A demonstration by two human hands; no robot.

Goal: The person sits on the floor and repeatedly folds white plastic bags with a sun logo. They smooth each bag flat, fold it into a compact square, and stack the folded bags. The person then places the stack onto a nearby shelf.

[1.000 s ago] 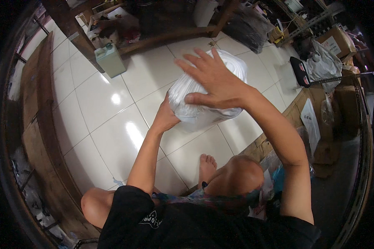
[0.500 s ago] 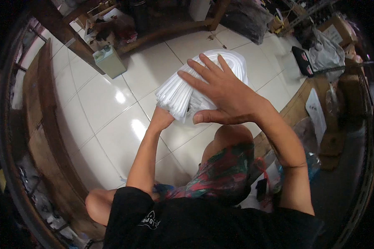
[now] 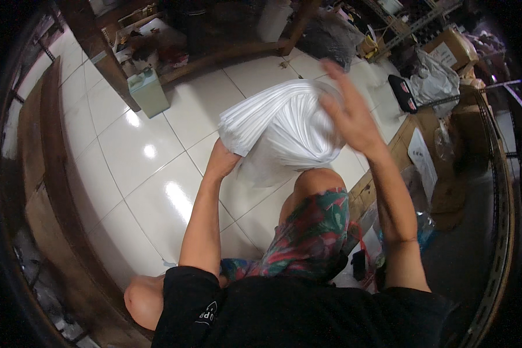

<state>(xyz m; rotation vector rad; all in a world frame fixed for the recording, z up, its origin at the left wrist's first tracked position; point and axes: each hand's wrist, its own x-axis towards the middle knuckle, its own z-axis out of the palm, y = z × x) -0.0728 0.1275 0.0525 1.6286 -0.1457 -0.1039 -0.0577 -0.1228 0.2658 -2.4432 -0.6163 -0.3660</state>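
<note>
Holding a white pleated bundle (image 3: 290,124) up over the tiled floor (image 3: 151,191), in front of the torso and just beyond the bent right knee (image 3: 319,181); gripping its gathered left end with the left hand (image 3: 223,159), with fingers mostly hidden under the folds; fanning out from there into a rounded, swirled mass toward the right; holding the right hand (image 3: 354,116) open and blurred at that rounded side, with thumb and fingers apart; cannot tell whether touching it; wearing patterned shorts (image 3: 307,232); standing on the floor beside a wooden post (image 3: 107,64), a pale green canister (image 3: 149,93); lying off to the right, a black case (image 3: 402,94) beside a grey plastic bag (image 3: 438,84).
</note>
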